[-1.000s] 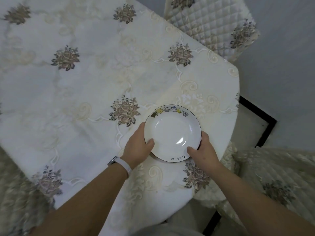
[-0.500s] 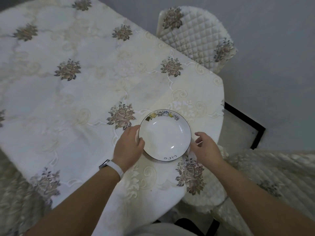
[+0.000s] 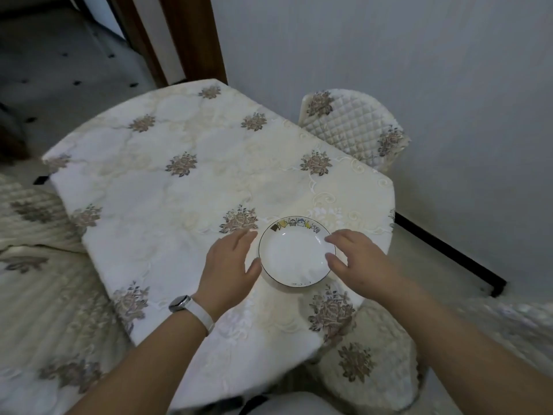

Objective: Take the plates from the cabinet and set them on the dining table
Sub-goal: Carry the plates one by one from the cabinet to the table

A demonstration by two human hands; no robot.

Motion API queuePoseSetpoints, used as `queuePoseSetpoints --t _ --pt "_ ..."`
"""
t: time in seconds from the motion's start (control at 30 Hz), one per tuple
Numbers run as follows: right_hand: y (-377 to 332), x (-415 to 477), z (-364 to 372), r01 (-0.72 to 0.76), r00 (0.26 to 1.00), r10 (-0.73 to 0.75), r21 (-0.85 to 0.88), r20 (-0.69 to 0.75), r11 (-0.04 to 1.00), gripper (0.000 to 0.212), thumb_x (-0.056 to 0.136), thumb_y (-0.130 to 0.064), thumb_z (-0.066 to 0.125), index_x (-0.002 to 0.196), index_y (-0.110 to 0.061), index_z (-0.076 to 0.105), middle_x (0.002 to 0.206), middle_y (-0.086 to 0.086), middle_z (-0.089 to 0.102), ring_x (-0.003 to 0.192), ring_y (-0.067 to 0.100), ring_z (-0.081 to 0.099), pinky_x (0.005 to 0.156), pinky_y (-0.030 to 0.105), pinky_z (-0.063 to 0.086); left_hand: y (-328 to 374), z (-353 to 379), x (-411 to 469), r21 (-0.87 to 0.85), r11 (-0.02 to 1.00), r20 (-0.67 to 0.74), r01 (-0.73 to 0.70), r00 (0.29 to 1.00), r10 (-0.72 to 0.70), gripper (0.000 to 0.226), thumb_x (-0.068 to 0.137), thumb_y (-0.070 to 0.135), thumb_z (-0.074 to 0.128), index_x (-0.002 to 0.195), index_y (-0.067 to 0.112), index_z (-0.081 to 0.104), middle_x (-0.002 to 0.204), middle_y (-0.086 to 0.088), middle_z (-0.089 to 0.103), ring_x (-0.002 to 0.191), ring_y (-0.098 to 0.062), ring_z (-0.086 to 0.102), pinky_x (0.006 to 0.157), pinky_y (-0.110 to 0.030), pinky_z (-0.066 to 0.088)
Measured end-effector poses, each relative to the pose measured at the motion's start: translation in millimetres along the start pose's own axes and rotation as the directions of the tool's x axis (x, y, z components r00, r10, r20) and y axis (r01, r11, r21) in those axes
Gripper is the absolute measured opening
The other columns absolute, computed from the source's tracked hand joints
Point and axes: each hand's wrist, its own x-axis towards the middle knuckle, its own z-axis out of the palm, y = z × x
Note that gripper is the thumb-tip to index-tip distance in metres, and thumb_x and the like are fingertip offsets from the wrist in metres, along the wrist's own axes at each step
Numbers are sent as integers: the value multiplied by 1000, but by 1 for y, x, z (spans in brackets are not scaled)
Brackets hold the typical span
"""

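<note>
A white plate (image 3: 294, 254) with a dark rim and small coloured drawings along its far edge lies flat on the dining table (image 3: 167, 205), near the table's right front corner. My left hand (image 3: 232, 265) hovers just left of the plate, fingers spread and relaxed, holding nothing. My right hand (image 3: 354, 259) is just right of the plate, its fingertips over the rim and loosely open, gripping nothing. A white watch sits on my left wrist.
The table wears a cream cloth with brown flower motifs. Quilted covered chairs stand at the far right (image 3: 356, 127), the near right (image 3: 365, 363) and the left (image 3: 33, 265). A grey wall runs along the right; a wooden door frame (image 3: 191, 37) is beyond the table.
Both hands have let go of the plate and drawn back a little, fingers opening. The plate stays on the table. The camera has lifted, showing more of the room.
</note>
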Motion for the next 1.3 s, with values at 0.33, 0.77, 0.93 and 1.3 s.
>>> queuePoseSetpoints --t 0.33,0.77,0.93,1.3 --pt "-39 -40 -22 256 967 -252 -163 46 953 61 86 -55 25 131 -24 54 136 0 53 127 21 43 99 39 39 42 -44 -99 169 972 -64 162 986 -153 58 90 47 46 143 26 43 150 -3 42 138 -24 35 115 -48 21" --pt "-106 -69 4 533 844 -508 -170 171 829 56 89 -52 29 128 -22 57 131 2 57 119 25 50 91 40 41 54 -85 -213 265 899 -138 350 936 -323 57 89 52 37 139 26 50 146 -1 47 134 -26 41 110 -48 29" --pt "-141 -73 23 605 794 -577 -142 193 784 51 90 -50 33 123 -22 59 129 2 59 118 26 51 91 41 43 40 -95 -240 279 882 -199 379 922 -333 52 89 47 44 133 21 56 139 -3 54 125 -26 49 104 -51 39" --pt "-290 -104 74 753 653 -712 -123 256 646 46 85 -48 42 115 -20 63 116 2 65 107 28 58 84 41 48 -34 -143 -346 263 806 -352 530 831 -431 40 86 39 55 122 22 60 126 -4 62 114 -26 55 98 -43 39"
